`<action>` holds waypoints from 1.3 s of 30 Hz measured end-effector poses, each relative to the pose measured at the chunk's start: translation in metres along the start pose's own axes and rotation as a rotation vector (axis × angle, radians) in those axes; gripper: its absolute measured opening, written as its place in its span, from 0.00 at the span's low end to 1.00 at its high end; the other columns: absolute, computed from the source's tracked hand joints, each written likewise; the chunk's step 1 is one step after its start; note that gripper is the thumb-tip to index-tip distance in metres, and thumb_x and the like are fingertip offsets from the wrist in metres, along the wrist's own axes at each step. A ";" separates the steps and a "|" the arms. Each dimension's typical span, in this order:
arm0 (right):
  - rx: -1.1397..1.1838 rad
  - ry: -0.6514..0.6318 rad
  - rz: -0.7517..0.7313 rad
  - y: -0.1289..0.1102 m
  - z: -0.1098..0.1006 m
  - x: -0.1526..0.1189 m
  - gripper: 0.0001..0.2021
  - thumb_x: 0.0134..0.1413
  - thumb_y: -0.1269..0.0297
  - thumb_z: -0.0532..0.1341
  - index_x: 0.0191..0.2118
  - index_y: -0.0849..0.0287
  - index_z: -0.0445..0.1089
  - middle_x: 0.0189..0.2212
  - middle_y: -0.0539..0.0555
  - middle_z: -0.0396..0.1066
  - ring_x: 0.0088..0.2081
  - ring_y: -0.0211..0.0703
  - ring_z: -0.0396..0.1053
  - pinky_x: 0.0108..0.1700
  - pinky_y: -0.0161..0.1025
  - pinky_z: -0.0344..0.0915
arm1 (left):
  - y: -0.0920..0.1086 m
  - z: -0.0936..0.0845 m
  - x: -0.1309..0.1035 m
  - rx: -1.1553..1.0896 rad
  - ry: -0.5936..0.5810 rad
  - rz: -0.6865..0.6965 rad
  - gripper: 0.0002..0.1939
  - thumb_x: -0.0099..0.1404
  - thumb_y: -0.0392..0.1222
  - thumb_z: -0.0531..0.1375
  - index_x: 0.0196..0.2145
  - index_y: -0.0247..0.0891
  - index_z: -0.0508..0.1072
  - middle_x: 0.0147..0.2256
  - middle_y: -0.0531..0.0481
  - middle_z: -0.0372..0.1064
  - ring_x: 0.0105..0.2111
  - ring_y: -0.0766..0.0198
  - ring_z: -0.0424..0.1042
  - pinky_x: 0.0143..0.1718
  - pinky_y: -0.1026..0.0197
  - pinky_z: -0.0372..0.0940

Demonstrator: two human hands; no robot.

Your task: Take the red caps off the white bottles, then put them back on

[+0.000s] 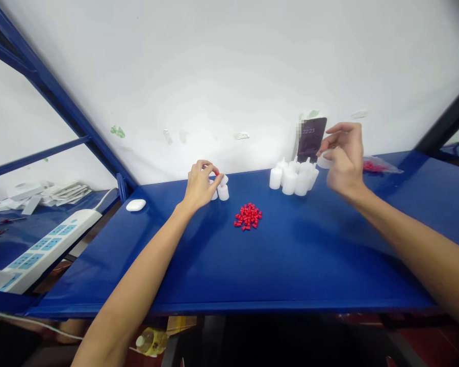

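Counter [214, 270]: plain blue top, against the wall
Wall [214, 76]: white, scuffed, bright above the counter
Frame [61, 89]: blue bars, left of the counter
Floor [443, 339]: reddish, partly visible below the counter

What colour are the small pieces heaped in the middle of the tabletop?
The small pieces are red, seen best in the head view.

View: single, from my head | Facing: forward and downward, over the worktop [214, 265] to the wall [199, 61] behind it | Nearness: worktop is within my reach, below me; the view is quite wide
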State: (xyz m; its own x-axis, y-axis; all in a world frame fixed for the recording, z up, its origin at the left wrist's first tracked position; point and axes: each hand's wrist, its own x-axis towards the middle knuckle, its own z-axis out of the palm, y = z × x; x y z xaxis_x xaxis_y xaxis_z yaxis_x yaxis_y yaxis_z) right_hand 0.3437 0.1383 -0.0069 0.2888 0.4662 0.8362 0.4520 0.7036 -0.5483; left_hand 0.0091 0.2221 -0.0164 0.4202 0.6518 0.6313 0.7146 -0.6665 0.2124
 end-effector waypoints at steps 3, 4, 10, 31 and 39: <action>0.045 0.012 0.148 0.015 -0.004 0.006 0.23 0.36 0.82 0.51 0.41 0.53 0.55 0.28 0.48 0.59 0.30 0.40 0.62 0.35 0.43 0.58 | 0.001 0.002 -0.002 0.032 -0.053 -0.014 0.11 0.69 0.49 0.57 0.42 0.40 0.74 0.51 0.42 0.64 0.52 0.48 0.63 0.55 0.44 0.58; 0.059 0.007 0.194 0.018 -0.004 0.007 0.23 0.36 0.82 0.50 0.40 0.52 0.53 0.29 0.48 0.59 0.29 0.39 0.62 0.35 0.43 0.58 | 0.002 0.002 -0.003 0.036 -0.049 -0.021 0.12 0.70 0.49 0.57 0.45 0.41 0.74 0.52 0.41 0.64 0.53 0.48 0.63 0.55 0.44 0.57; 0.108 -0.105 0.263 0.024 0.001 0.001 0.23 0.38 0.83 0.50 0.41 0.51 0.52 0.30 0.47 0.59 0.32 0.40 0.62 0.38 0.42 0.60 | 0.017 -0.008 -0.008 0.014 0.204 -0.005 0.09 0.71 0.43 0.54 0.40 0.39 0.73 0.44 0.45 0.71 0.44 0.57 0.70 0.49 0.50 0.54; -0.140 -0.137 0.220 0.022 0.012 -0.030 0.10 0.46 0.77 0.53 0.33 0.53 0.59 0.24 0.48 0.63 0.27 0.42 0.62 0.32 0.41 0.59 | 0.076 0.003 -0.040 -0.217 -0.299 0.006 0.14 0.65 0.39 0.52 0.22 0.37 0.62 0.17 0.58 0.59 0.20 0.69 0.56 0.36 0.58 0.54; 0.018 -0.175 0.214 -0.016 0.029 -0.049 0.08 0.45 0.76 0.54 0.27 0.55 0.63 0.22 0.48 0.63 0.25 0.40 0.62 0.30 0.40 0.58 | 0.062 0.006 -0.040 -0.301 -0.329 -0.055 0.12 0.64 0.40 0.55 0.23 0.37 0.64 0.18 0.57 0.63 0.19 0.70 0.61 0.25 0.64 0.55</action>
State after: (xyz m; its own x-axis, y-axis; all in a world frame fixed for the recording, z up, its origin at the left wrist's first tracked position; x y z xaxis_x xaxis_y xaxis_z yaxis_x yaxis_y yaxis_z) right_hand 0.2976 0.1194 -0.0396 0.2254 0.6900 0.6878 0.3803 0.5877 -0.7141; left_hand 0.0399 0.1572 -0.0329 0.5766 0.7372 0.3522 0.5669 -0.6714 0.4774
